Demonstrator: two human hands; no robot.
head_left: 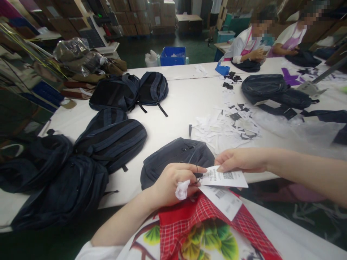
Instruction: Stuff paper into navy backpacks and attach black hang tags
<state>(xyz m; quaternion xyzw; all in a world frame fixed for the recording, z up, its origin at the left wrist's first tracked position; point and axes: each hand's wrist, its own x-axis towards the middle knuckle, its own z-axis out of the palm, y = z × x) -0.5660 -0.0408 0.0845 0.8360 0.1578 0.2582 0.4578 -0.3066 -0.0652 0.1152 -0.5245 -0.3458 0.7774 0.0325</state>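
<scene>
Upper tag: white, black lettering, square code; raised, slightly tilted, pointing toward 3 o'clock. Lower tag: white, barcoded, fanned out beneath it, pointing toward 4 o'clock. Dark cord at their inner ends. Backpack: dark blue-grey, zippered, lying at the tags' 10 o'clock.

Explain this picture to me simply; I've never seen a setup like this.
There is no robot here. This single view comes from a camera worn on a person's head, looking forward and down. The person's left hand holds two white printed cards at their corded end; the right hand pinches the upper one. On the long white table lie dark blue fabric backpacks and a loose pile of black and white scraps. Two people in pink aprons are across it.
</scene>
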